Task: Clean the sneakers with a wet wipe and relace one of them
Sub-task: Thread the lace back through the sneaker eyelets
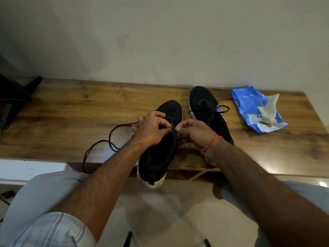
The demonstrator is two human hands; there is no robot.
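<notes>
Relacing: underway, left hand (153, 128) and right hand (193, 133) both pinch the lace (99, 145) at near sneaker (160, 139).
Far sneaker (206, 107): laced, 1 o'clock.
Wipes pack (256, 109): open, 2 o'clock.

Partial white letters "mee" on the blue wet-wipe pack (249, 106), otherwise unreadable.

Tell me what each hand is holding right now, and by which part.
Both hands pinch the black lace where it meets the eyelets on top of the near sneaker: the left hand from the left, the right hand from the right. The lace's long slack trails loose on the table.
</notes>
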